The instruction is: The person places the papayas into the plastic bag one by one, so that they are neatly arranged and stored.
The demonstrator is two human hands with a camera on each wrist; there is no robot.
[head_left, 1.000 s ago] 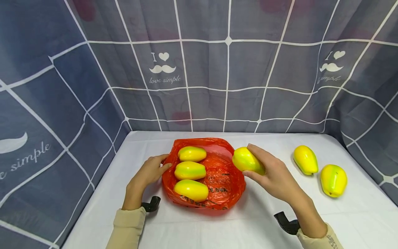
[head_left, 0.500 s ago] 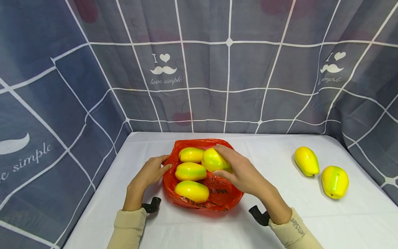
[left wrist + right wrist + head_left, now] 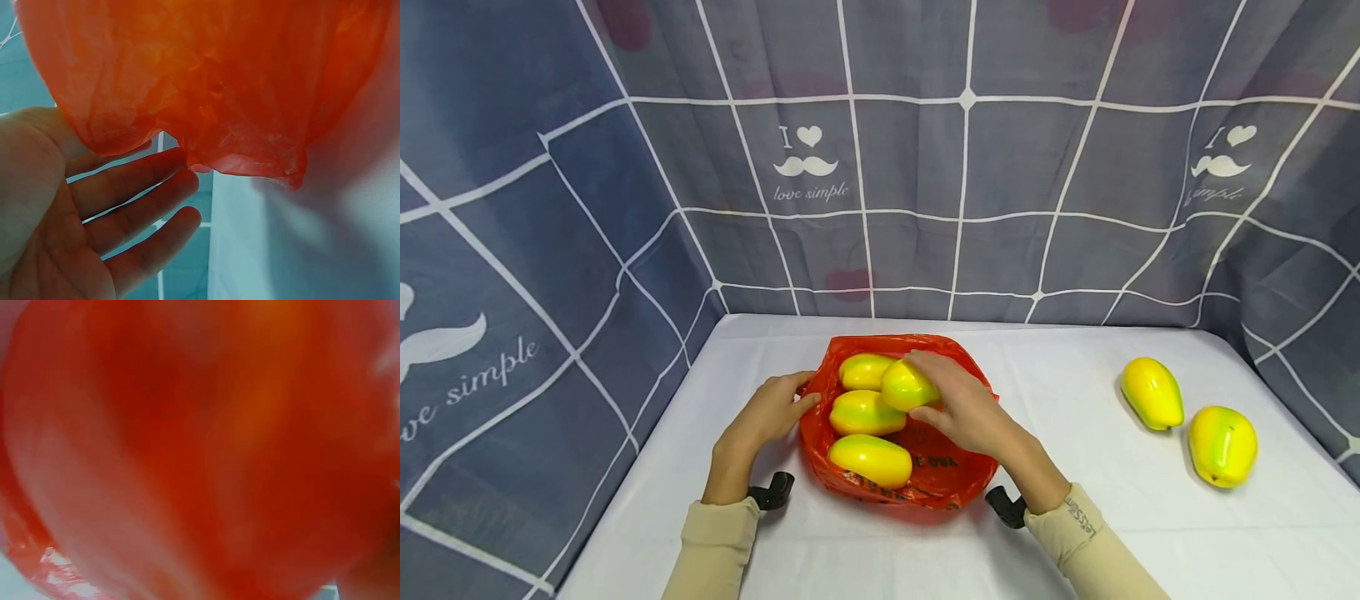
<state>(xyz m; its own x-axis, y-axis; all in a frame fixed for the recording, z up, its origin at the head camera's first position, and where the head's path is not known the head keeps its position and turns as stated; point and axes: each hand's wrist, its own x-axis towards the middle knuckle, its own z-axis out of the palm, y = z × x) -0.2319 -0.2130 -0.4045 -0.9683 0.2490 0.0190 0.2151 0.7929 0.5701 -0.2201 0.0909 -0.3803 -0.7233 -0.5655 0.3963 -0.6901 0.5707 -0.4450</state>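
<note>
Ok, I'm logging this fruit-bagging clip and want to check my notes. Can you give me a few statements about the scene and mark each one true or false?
1. The right hand grips a yellow-green fruit over the red plastic bag. True.
2. The left hand lies flat on the table, far from the bag. False: it touches the bag's left edge.
3. Two fruits, the nearer and the farther, lie on the white table to the right of the bag. True.
4. The bag holds no other fruit. False: three more lie inside, the back one, the middle one and the front one.
</note>
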